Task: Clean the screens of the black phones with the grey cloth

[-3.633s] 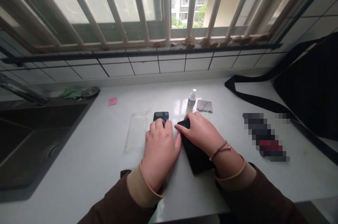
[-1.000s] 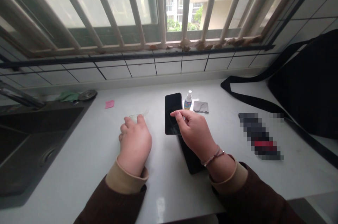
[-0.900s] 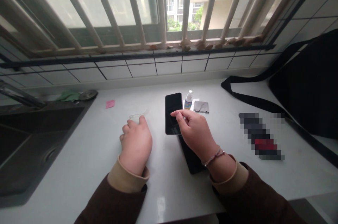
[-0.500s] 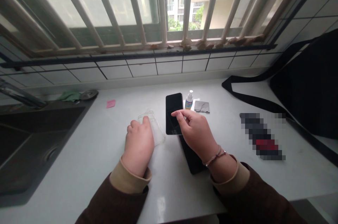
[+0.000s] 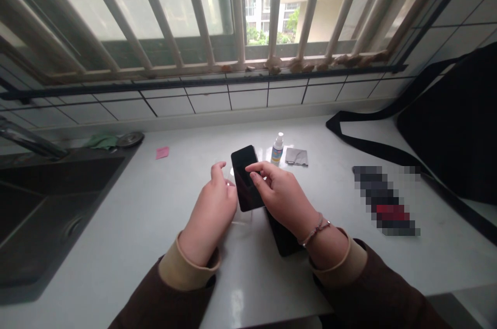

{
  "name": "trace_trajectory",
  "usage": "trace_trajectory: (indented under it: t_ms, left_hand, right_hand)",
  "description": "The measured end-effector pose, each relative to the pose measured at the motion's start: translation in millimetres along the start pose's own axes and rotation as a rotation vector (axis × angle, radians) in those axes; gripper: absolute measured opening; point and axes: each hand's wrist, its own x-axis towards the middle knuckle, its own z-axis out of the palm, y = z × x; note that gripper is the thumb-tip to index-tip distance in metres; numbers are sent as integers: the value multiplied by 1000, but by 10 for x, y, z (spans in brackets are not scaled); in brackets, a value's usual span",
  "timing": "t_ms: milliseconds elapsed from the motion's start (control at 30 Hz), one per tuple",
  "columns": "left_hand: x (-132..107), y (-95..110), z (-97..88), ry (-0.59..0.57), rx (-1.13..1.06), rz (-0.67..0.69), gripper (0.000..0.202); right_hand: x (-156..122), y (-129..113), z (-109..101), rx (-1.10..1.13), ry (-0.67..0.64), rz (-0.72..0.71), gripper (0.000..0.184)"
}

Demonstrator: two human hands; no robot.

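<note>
My right hand (image 5: 285,192) grips a phone (image 5: 245,179) by its right side, with thumb and index finger over the dark screen. The phone is tilted above the counter. My left hand (image 5: 215,199) is just left of the phone, its fingers curled around a clear phone case (image 5: 244,218). Most of the case is hidden by the hand and the phone, and its edge shows below the phone. A flat black rectangular object (image 5: 285,238) lies partly under my right hand and wrist.
A small white-capped spray bottle (image 5: 277,149) stands behind the phone, beside a grey folded packet (image 5: 296,156). A pink slip (image 5: 162,152) lies left. The dark sink (image 5: 50,199) is at far left. A black bag (image 5: 454,127) with its strap lies right, near a pixelated item (image 5: 388,202).
My left hand has moved right with the clear case, bringing it behind the phone. The phone has shifted left and toward me and now leans at an angle.
</note>
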Motion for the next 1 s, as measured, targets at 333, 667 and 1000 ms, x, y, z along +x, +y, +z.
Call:
trace_trajectory:
  t_ms: [333, 667, 1000]
  left_hand:
    - [-17, 92, 258, 1, -1039, -210, 47]
    - [-145, 242, 290, -83, -1317, -281, 32]
    - [-111, 224, 334, 29, -1356, -299, 26]
  right_hand:
    - [2, 2, -4, 2, 0, 91, 64]
    - [-9, -15, -8, -259, 32, 118, 59]
    - [1, -18, -3, -276, 0, 105, 60]
